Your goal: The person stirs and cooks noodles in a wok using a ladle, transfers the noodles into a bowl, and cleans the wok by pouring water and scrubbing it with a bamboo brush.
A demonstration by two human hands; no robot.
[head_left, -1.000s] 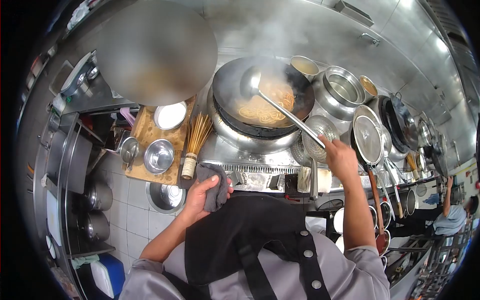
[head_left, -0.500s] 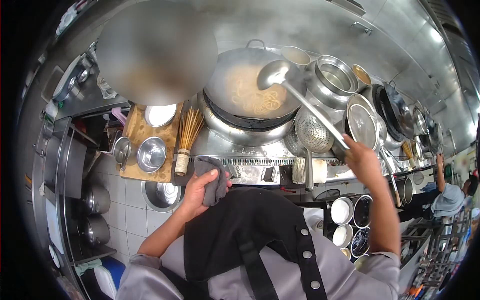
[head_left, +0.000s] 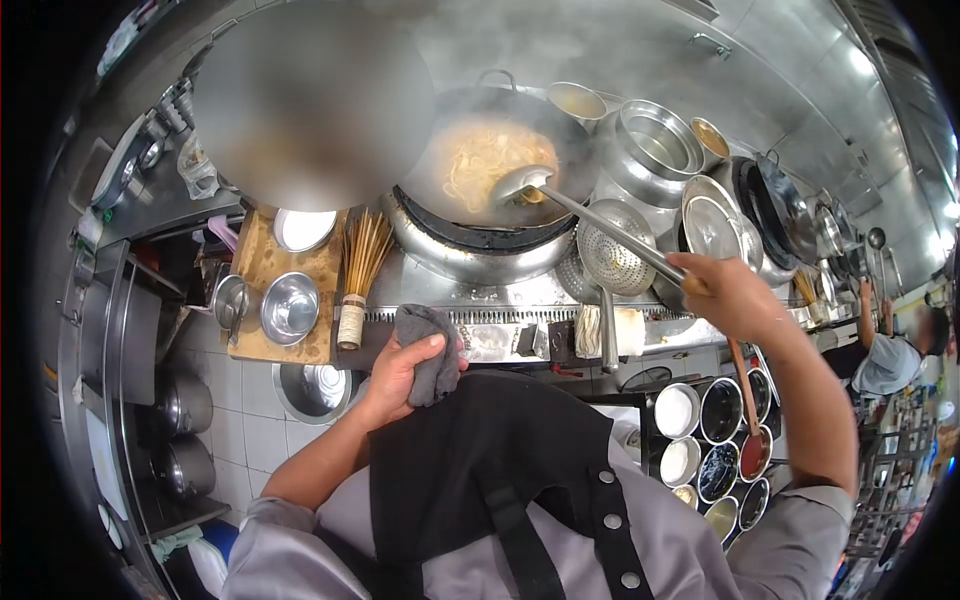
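My left hand (head_left: 403, 378) is closed around a folded grey cloth (head_left: 428, 352), in front of the counter's edge. Wrapped round the handle end of a long metal ladle (head_left: 615, 233) is my right hand (head_left: 735, 295). The ladle's bowl dips into noodles in cloudy broth (head_left: 490, 160), inside a large steaming wok (head_left: 575, 165) on the stove. A perforated strainer (head_left: 617, 250) lies under the ladle's shaft, to the right of the wok.
A wooden board (head_left: 255, 335) at the left bears metal bowls, beside a bamboo brush (head_left: 358, 270). Stacked pots (head_left: 660, 140) and mesh strainers (head_left: 712, 228) are right of the wok. Seasoning containers (head_left: 680, 410) sit lower right. Another person (head_left: 885, 362) stands far right.
The ladle's bowl has come down from above the wok into the noodles. My right hand has shifted to the right along with the handle. The left hand still holds the cloth.
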